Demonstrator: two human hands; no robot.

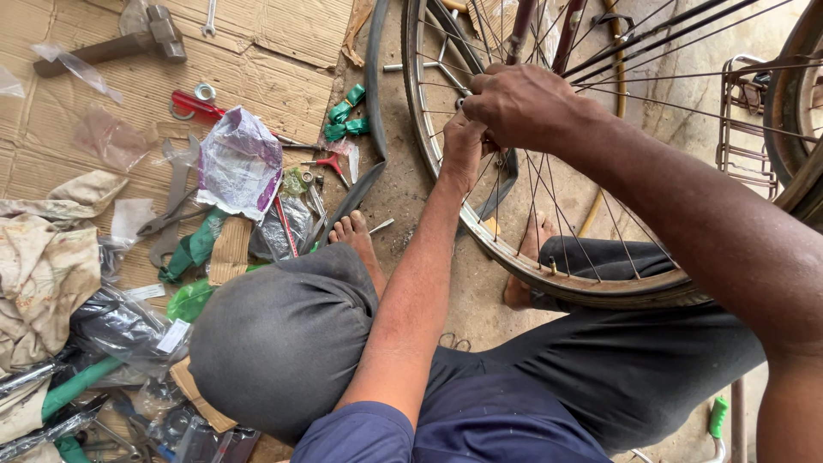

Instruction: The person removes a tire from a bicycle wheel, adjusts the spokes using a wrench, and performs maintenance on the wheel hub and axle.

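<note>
A bicycle wheel [600,287] with a worn metal rim and thin spokes stands upright in front of me, between my legs. My left hand [463,146] reaches up into the spokes near the hub with its fingers pinched on something small that I cannot make out. Over it, my right hand [523,107] is curled into a closed grip around the same spot among the spokes. The two hands touch each other. What they hold is hidden by the fingers.
Flattened cardboard [283,51] on the left carries a hammer [120,43], red-handled pliers [197,105], wrenches, green handlebar grips [347,116], plastic bags [240,163] and rags. A black tyre [375,77] leans beside the rim. A metal rack [746,129] sits at right.
</note>
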